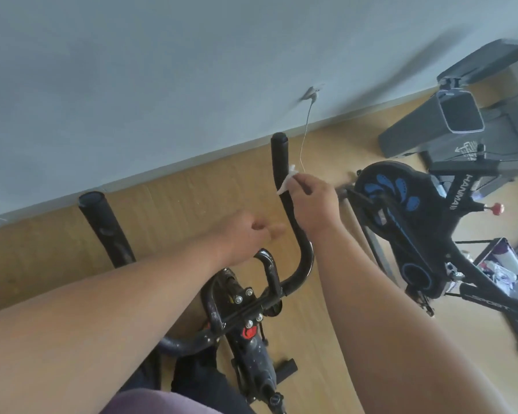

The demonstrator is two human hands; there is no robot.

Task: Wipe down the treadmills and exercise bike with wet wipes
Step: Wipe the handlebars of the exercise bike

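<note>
Head camera looks down over two bare forearms reaching across the handlebars of an exercise bike. The right hand has its grip closed tight, fingers curled and pinching a small white wet wipe against the side of the right handlebar horn; the wipe pokes out just above and to the left of that grip, touching the black foam about a third of the way down from the horn's rounded tip. The left hand sits to the left of and a little below the right grip, between the two horns, its fingers loosely curled and blurred, holding nothing that I can make out; it lies just beside the bend of the right horn, apart from it or barely touching, I cannot tell which. The left handlebar horn stands well to the left of both hands, untouched.

To the right of the right grip, close by, is a second exercise bike, black with blue markings and a red knob. Beyond it, further up and right, a grey treadmill stands against the pale wall. A thin cord hangs from a wall socket just above the right grip. Wood floor lies beneath everything.
</note>
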